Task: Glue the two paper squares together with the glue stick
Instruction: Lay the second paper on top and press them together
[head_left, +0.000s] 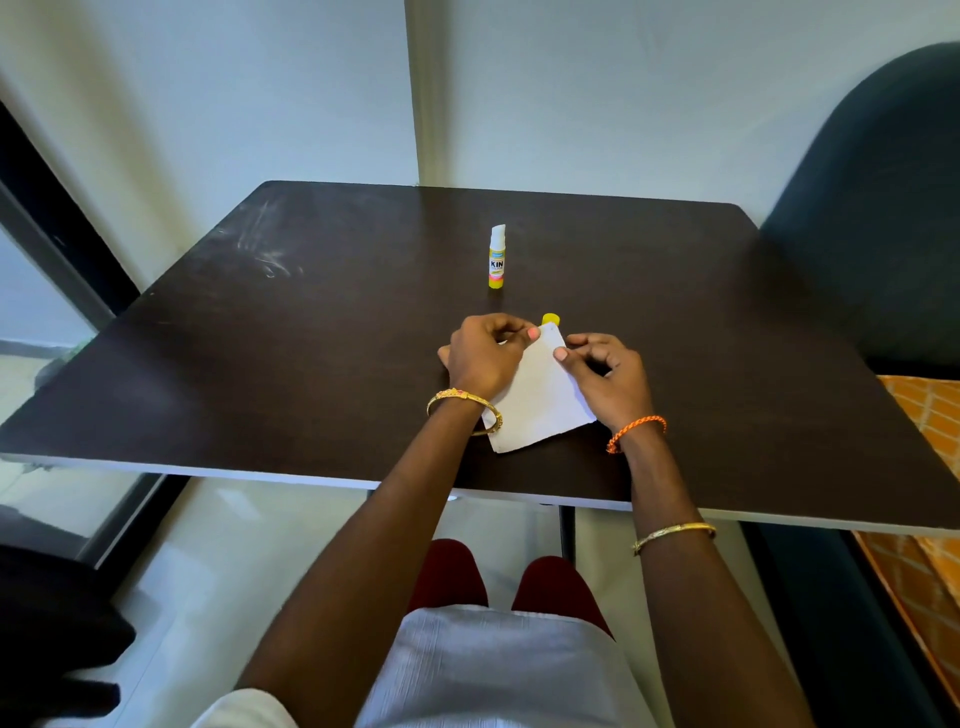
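Observation:
A white paper square (537, 397) lies on the dark table (260, 338), turned like a diamond. I cannot tell whether a second sheet lies under it. My left hand (485, 358) pinches its far corner, thumb and fingers closed on the edge. My right hand (605, 376) rests on the paper's right edge with the thumb pressing down. The glue stick (496, 257) stands upright and uncapped farther back, its white glue extended. Its yellow cap (550, 318) lies just beyond the paper's far corner.
A dark padded chair (872, 208) stands at the right of the table, with orange patterned fabric (924, 467) below it. A white wall runs behind the table. A dark window frame (57, 249) slants at the left. The table's front edge is near my lap.

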